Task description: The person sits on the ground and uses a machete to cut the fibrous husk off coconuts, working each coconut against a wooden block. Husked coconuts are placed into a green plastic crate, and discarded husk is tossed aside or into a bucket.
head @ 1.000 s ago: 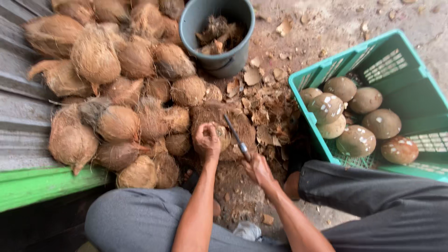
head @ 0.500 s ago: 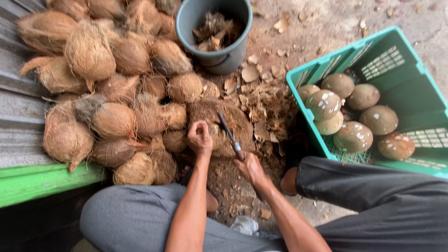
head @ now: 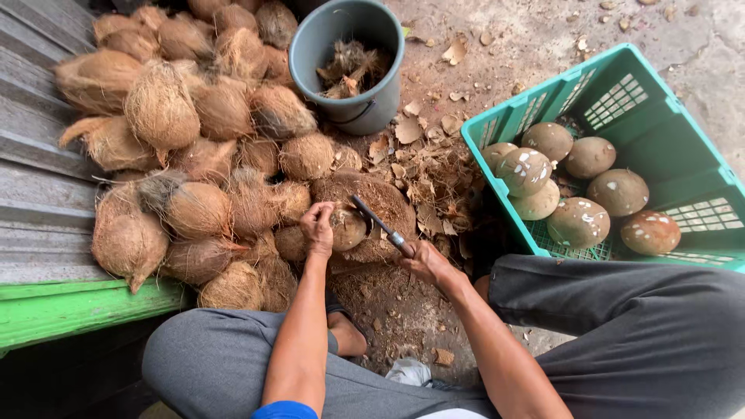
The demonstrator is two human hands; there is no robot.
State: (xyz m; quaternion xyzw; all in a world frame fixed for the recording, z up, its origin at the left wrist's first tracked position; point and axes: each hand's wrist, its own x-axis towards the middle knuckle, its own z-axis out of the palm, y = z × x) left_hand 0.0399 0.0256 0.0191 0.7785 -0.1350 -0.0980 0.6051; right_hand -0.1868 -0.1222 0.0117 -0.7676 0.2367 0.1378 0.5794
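Seven peeled coconuts [head: 578, 221] in one green crate [head: 543, 101]; one grey bucket [head: 353, 112]; one knife [head: 378, 223].

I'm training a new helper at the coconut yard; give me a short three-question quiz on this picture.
1. True or false: the right hand holds a dark-bladed knife.
2. Which container holds the smooth, husked brown coconuts?
A. the grey round plastic bucket
B. the green plastic slatted crate
C. neither
3. Fill in: the left hand rests on a partly husked ______, beside the pile of fibrous brown unhusked coconuts.

Key:
1. True.
2. B; the bucket holds only husk scraps.
3. coconut.
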